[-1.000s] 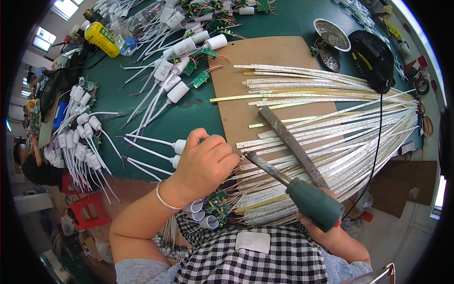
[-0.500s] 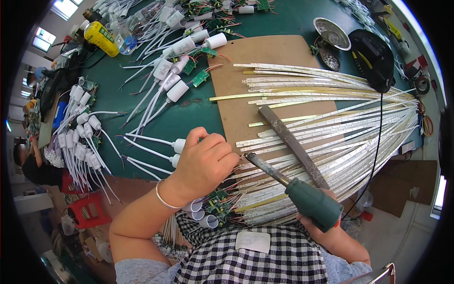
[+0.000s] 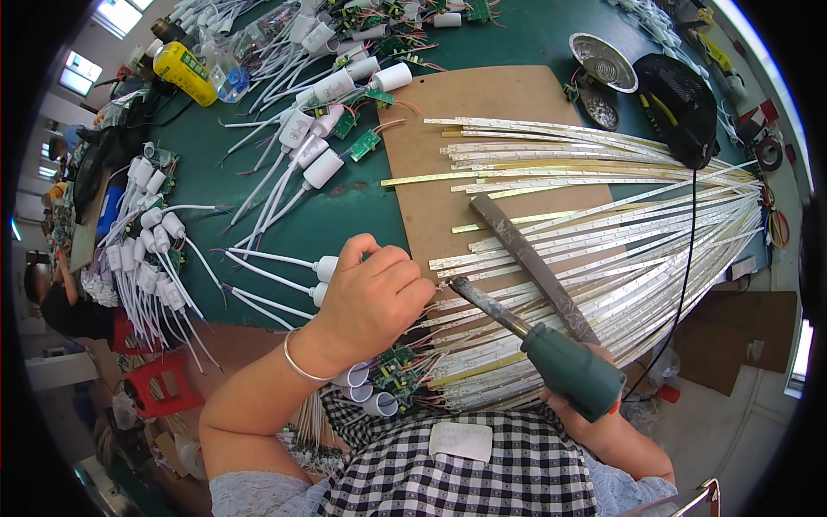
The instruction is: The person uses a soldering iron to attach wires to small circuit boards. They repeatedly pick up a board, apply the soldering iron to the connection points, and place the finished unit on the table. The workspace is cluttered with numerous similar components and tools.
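A green tabletop [image 3: 525, 39] is being occupied by parts from nine o'clock round to three. Toward one o'clock from the view's centre, a flat brown rectangular board [image 3: 491, 95] is lying on it. A broad fan of long, thin, white and yellowish strips [image 3: 680, 237] is being spread partly over that board, its gathered end pointing to three o'clock. Clusters of white plastic cylinders with white cables and green circuit boards [image 3: 324, 167] are lying toward eleven and nine o'clock. At two o'clock a rounded black mesh object [image 3: 676, 108] is resting.

A soldering iron with a green handle and metal shaft [image 3: 568, 370] is being pointed toward ten o'clock. A flat, dark grey-brown bar [image 3: 534, 265] is lying across the strips at three o'clock. Near the centre, the left hand [image 3: 383, 289] is being kept curled, its grip closed on a thin wire end [image 3: 441, 284]. Between four and five o'clock, the iron's handle is being grasped by the right hand [image 3: 586, 429]. A tilted round silver metal dish [image 3: 606, 63] is standing between one and two o'clock. The wire end is being held just beside the iron's tip; whether they are touching cannot be told.
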A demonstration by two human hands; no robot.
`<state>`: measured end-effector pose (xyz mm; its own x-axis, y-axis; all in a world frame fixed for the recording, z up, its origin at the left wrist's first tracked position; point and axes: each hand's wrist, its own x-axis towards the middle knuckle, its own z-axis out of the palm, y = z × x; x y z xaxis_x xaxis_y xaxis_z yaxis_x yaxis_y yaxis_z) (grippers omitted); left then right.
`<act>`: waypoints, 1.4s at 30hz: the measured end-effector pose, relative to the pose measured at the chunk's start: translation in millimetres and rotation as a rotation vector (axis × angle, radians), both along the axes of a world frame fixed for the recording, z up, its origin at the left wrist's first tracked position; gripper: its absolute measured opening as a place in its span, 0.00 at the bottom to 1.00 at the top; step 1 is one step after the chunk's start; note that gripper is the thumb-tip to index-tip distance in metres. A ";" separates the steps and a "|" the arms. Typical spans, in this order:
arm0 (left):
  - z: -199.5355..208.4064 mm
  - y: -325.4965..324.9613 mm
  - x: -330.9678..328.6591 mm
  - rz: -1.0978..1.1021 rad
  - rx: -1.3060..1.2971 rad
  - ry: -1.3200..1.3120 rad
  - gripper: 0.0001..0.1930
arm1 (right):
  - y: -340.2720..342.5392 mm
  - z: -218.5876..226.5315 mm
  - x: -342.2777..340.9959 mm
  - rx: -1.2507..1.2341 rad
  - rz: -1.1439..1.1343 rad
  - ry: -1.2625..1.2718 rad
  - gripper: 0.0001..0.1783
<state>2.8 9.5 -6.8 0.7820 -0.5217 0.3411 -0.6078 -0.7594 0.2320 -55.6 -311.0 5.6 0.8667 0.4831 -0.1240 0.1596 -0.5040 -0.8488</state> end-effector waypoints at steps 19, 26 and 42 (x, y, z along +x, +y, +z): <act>-0.8 0.7 -0.6 0.002 -0.005 0.026 0.09 | 1.7 0.8 3.9 -0.035 0.021 -0.102 0.24; -1.5 0.3 -0.3 -0.001 -0.004 0.021 0.10 | 0.0 3.4 4.3 -0.062 0.046 -0.119 0.24; -0.8 1.1 -0.6 -0.010 0.003 0.032 0.11 | 0.7 2.0 4.0 -0.052 0.063 -0.127 0.24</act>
<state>2.2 10.5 -7.6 0.7876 -0.5303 0.3139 -0.6073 -0.7545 0.2490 -51.6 -310.3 7.6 0.8449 0.5332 -0.0421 0.2967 -0.5326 -0.7926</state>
